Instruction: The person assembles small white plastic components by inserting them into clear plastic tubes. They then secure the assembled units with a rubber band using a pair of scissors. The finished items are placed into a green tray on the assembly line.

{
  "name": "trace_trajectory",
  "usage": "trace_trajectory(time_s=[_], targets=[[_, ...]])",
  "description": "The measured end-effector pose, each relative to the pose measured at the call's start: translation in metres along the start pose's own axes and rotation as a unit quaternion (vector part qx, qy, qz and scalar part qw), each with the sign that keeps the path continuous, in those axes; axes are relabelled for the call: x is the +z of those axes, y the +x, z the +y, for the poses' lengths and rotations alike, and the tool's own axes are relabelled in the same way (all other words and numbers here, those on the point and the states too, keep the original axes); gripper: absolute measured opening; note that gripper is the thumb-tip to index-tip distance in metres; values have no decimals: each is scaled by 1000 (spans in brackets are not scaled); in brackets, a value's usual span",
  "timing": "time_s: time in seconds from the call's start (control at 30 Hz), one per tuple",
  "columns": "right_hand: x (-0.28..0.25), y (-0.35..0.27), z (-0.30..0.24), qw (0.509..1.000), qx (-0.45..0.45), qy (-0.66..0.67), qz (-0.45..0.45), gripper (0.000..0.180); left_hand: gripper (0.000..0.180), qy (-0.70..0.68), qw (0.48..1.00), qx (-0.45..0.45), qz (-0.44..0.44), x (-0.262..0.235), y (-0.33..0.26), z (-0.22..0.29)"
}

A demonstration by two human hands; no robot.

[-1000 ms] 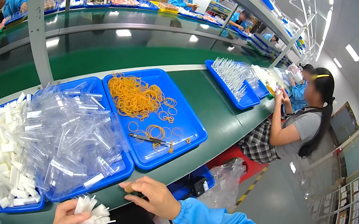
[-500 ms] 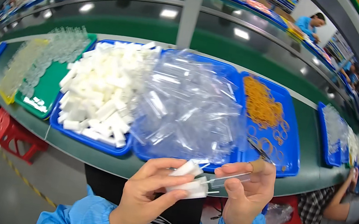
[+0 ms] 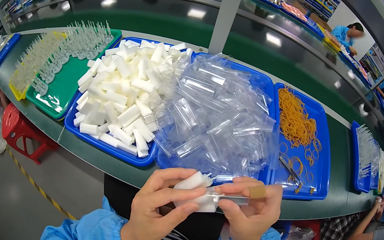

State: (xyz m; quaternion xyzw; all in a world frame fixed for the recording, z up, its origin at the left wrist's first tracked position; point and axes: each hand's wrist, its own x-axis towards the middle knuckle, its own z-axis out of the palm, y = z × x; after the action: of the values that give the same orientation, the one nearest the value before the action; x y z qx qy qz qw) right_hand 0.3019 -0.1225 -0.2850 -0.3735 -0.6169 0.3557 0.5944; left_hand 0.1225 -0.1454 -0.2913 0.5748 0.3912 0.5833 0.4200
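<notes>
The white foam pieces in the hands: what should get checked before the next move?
1. Left hand grips the bunch of white foam pieces: ok.
2. Right hand pinches the clear plastic sleeve: ok.
3. Sleeve mouth lined up with the foam: cannot tell, fingers hide it.
4. More white foam pieces in the blue tray: ok.
5. Spare clear plastic sleeves heaped in the middle blue tray: ok.
6. Orange rubber bands within reach: ok.

Foam blocks (image 3: 122, 95) left of bags (image 3: 218, 117)

Both hands (image 3: 207, 210) pinch white foam pieces (image 3: 198, 189), clear sleeve (image 3: 229, 197).
</notes>
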Motion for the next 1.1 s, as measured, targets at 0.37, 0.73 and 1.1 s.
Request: trace_trajectory(time_s=[0.37,0.73,1.1], targets=[[-8,-5,-2,991,-93,-94,-15,37,27,82,996,46,-7,6,6,-1],[-14,7,7,995,63,60,-42,44,41,45,995,31,-84,-8,1,-2],[-5,-4,3,991,71,82,-76,36,39,-72,993,31,-87,-15,-9,-21]])
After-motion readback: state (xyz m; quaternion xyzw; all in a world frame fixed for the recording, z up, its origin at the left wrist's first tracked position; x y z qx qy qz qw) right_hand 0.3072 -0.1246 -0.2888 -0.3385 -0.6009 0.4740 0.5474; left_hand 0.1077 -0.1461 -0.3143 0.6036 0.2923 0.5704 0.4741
